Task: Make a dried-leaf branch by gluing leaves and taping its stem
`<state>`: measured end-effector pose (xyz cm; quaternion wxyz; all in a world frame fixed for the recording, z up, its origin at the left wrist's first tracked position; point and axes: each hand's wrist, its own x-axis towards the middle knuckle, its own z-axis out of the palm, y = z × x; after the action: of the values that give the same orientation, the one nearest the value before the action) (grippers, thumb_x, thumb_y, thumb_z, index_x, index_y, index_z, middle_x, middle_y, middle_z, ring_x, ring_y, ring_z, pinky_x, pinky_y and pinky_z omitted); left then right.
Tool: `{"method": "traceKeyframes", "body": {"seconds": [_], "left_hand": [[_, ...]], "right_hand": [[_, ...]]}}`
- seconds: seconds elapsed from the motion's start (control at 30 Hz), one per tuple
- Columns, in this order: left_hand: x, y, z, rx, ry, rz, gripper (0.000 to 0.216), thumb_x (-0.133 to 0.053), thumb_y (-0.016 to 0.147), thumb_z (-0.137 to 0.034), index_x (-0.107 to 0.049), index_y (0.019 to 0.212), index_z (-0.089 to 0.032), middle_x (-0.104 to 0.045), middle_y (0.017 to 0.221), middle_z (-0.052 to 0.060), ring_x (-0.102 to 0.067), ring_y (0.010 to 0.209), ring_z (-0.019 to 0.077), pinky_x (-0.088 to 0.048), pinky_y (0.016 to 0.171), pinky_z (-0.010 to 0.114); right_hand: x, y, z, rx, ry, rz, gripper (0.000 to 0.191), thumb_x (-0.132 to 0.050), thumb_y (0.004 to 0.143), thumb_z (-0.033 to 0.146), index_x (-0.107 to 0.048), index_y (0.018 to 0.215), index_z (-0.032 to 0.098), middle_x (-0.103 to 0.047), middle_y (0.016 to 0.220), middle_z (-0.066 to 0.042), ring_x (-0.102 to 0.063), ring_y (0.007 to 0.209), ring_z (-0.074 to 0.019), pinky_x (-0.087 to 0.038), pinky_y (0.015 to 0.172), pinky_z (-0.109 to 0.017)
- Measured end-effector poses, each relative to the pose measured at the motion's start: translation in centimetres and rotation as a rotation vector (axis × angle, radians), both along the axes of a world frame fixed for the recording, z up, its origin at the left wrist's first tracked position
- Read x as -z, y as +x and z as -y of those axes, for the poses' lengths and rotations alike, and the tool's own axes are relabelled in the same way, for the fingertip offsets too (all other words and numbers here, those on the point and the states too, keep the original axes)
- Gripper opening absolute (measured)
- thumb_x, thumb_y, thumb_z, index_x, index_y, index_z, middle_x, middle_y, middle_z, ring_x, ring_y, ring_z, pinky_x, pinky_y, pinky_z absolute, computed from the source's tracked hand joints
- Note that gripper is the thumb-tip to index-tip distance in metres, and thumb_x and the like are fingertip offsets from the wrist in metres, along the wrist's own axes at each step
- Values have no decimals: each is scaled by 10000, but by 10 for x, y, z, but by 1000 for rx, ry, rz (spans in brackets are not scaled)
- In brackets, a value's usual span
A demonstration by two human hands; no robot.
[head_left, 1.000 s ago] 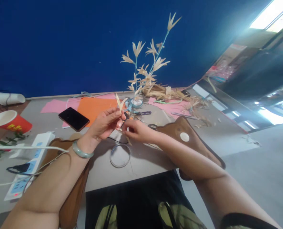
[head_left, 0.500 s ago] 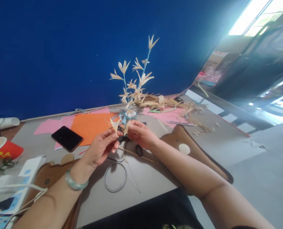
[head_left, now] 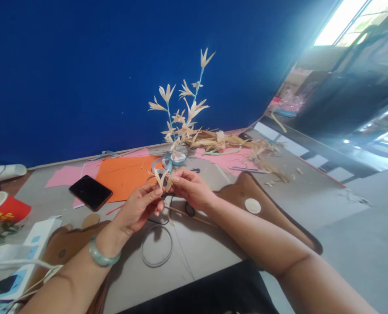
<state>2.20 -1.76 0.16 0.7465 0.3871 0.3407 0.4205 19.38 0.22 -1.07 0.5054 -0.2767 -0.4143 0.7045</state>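
Pale, straw-coloured petals (head_left: 160, 176) stood up from the left hand (head_left: 144, 203), thumb and forefinger pinched firmly on their base, and this was where the action was! In came the right hand (head_left: 194, 188) from the other side, its fingertips closed on a separate pale strip (head_left: 169, 181). The two pieces sat side by side above the near edge of the orange sheet (head_left: 118, 179); whether they actually touched, I couldn't tell.

The step in hand looked like matching one more petal to the little bunch. The next move seemed to call for a steady left pinch, the strip's base brought level with the others, and no crushing of those thin tips.

Beyond the hands, at the far side of the table (head_left: 279, 196), rose a spray of similar flowers (head_left: 193, 110), with a roll of blue tape (head_left: 180, 158) by its foot. A phone (head_left: 90, 192) lay to the left, and nearer, below the hands, sat a wire coil (head_left: 157, 265). Delicate, two-handed stuff!
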Motion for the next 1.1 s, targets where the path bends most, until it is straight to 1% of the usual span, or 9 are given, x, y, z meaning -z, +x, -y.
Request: {"method": "traceKeyframes", "body": {"seconds": [0.13, 0.27, 0.4, 0.57, 0.7, 0.8, 0.87, 1.0, 1.1], "left_hand": [[0, 0, 1, 15, -6, -17, 211, -791, 701, -301, -717, 784, -122, -723, 911, 105, -508, 465, 47, -416, 415, 177], [0, 0, 1, 5, 4, -9, 204, -793, 695, -306, -720, 760, -127, -719, 849, 83, -513, 461, 51, -415, 415, 181], [-1, -1, 1, -5, 13, -15, 211, -796, 690, -305, -728, 769, -121, -697, 791, 60, -512, 458, 51, -412, 414, 184], [-3, -1, 1, -76, 28, -5, 206, -805, 676, -303, -727, 739, -123, -689, 779, 44, -494, 452, 40, -404, 414, 179], [-4, -1, 1, -61, 49, -4, 213, -796, 690, -312, -736, 754, -118, -623, 622, 10, -493, 454, 48, -404, 427, 169], [-4, -1, 1, -45, 35, -3, 220, -807, 676, -311, -733, 739, -114, -574, 550, -8, -497, 453, 53, -398, 419, 159], [-4, -1, 2, -38, 24, -6, 216, -810, 675, -305, -727, 725, -112, -602, 592, 1, -507, 460, 50, -404, 419, 156], [-2, -1, 1, -21, 21, 11, 201, -799, 693, -290, -721, 735, -110, -659, 696, 18, -531, 470, 45, -427, 422, 155], [-1, -1, 1, -20, 19, 33, 194, -798, 697, -280, -717, 743, -110, -682, 737, 22, -543, 467, 45, -431, 409, 152]], "right_hand": [[0, 0, 1, 23, 2, -15, 350, -812, 662, 388, -547, 748, 176, -603, 728, 28, -516, 567, -69, -427, 561, -226], [1, 0, 1, -5, 42, 2, 354, -796, 679, 417, -543, 763, 185, -596, 724, 19, -512, 574, -81, -428, 554, -233], [2, 1, 2, -25, 54, 19, 322, -771, 705, 413, -553, 777, 188, -577, 687, 17, -508, 573, -88, -386, 524, -216], [2, 1, 3, -32, 60, 37, 246, -768, 692, 303, -586, 791, 169, -582, 683, 14, -452, 529, -64, -327, 486, -192], [4, -1, 3, -44, 129, 37, 242, -765, 697, 271, -604, 841, 164, -606, 718, 9, -439, 510, -51, -286, 448, -175], [5, -2, 3, -50, 135, 27, 299, -769, 700, 259, -625, 948, 174, -605, 723, 17, -465, 519, -52, -288, 444, -169], [6, -2, 3, -49, 131, 40, 324, -772, 701, 258, -634, 984, 180, -629, 751, 8, -491, 539, -58, -299, 452, -169], [7, -1, 2, -65, 177, 68, 181, -755, 734, 268, -633, 817, 164, -663, 730, -9, -491, 540, -59, -309, 471, -175], [6, -2, 3, -46, 198, 69, 162, -757, 738, 270, -641, 783, 165, -664, 711, -10, -486, 532, -61, -307, 469, -182]]}}
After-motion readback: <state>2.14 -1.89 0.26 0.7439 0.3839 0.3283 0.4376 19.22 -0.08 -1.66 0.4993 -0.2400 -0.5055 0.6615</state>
